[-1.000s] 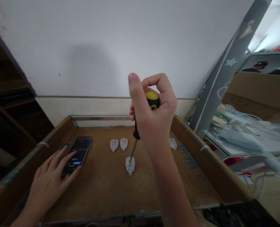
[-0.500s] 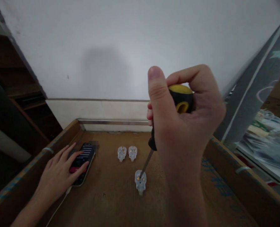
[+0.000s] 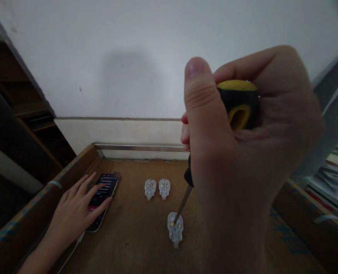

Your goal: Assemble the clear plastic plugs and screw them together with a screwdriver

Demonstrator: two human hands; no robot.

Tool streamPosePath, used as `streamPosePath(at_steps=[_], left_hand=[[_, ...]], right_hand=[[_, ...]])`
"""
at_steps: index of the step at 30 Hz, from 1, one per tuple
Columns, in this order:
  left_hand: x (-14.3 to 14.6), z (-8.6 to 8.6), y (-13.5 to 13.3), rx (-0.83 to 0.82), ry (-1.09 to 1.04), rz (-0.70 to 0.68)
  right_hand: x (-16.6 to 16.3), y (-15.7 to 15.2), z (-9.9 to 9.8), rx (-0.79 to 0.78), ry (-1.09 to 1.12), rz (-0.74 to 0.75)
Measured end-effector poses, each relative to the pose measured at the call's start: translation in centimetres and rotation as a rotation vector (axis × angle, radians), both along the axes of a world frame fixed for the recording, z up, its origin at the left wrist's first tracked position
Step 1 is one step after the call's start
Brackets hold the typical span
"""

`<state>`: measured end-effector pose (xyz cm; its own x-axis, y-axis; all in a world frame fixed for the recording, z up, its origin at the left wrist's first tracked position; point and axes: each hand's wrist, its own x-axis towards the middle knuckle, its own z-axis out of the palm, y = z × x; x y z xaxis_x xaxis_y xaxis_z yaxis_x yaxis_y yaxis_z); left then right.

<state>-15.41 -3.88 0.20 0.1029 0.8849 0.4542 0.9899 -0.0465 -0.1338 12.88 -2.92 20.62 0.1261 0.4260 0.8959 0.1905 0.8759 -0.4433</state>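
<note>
Your right hand (image 3: pixel 254 148) is clamping its grip firmly around the handle of a yellow-and-black screwdriver (image 3: pixel 238 99), thumb lying along the side. The shaft is slanting down to the near plug (image 3: pixel 175 233), a clear one sitting on the brown tray (image 3: pixel 137 224) in front of you, and the tip is meeting its pin face; whether it is seating in a screw slot, you can't tell from here. Since the shaft is leaning, you'd likely do well to be standing it straighter and pressing down its own line before twisting, so the tip isn't slipping out. Nothing is bracing the plug from the side, so it could be spinning under the twist; steadying it with your other fingers would probably help. Your left hand (image 3: pixel 72 213) is resting on the phone (image 3: pixel 101 197), its grip spread, fingers apart and holding nothing.

Counting up, you are having one screwdriver, one phone, one pale cable (image 3: pixel 69 257) and three clear plugs in view: the near plug, plus the back-left plug (image 3: pixel 150 189) and the back-right plug (image 3: pixel 164 189) lying side by side, slightly apart.
</note>
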Motion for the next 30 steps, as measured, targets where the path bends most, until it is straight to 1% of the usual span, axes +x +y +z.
streamPosePath(at_steps=[3, 6, 10, 13, 15, 17, 19, 21, 23, 26, 28, 30], left_hand=[[0.0, -0.3, 0.4, -0.003, -0.003, -0.009], [0.0, -0.2, 0.2, 0.010, 0.005, -0.006], [0.3, 0.3, -0.9, 0.019, 0.008, 0.001], [0.8, 0.4, -1.7, 0.028, 0.029, -0.021], [1.1, 0.3, -2.1, 0.054, 0.048, -0.041], [1.3, 0.2, -2.3, 0.072, 0.058, -0.051], [1.4, 0.0, -2.3, 0.063, 0.058, -0.061], [1.5, 0.0, -2.1, 0.036, 0.050, -0.076], [1.5, 0.2, -2.0, 0.016, 0.038, -0.087], [1.6, 0.8, -2.2, 0.052, 0.004, -0.086], [1.9, 1.2, -2.7, 0.107, -0.032, -0.089], [3.0, 1.5, -3.3, 0.142, -0.083, -0.131]], right_hand=[[0.1, -0.1, 0.1, 0.004, -0.037, 0.032], [-0.2, -0.4, 0.1, -0.009, -0.058, 0.052], [-0.2, -0.9, 0.3, -0.040, -0.061, 0.071], [0.3, -1.6, 0.8, -0.045, -0.084, 0.103], [0.5, -2.0, 1.3, -0.038, -0.100, 0.093], [0.3, -2.3, 1.6, -0.016, -0.093, 0.020], [-0.3, -2.1, 1.6, 0.042, -0.054, -0.119], [-1.4, -1.6, 1.1, 0.157, 0.020, -0.275], [-2.4, -1.0, 0.5, 0.276, 0.092, -0.392], [-3.3, -0.3, -0.1, 0.332, 0.117, -0.448], [-3.3, -0.1, -0.2, 0.313, 0.108, -0.452], [-3.2, -0.1, -0.2, 0.235, 0.084, -0.446]])
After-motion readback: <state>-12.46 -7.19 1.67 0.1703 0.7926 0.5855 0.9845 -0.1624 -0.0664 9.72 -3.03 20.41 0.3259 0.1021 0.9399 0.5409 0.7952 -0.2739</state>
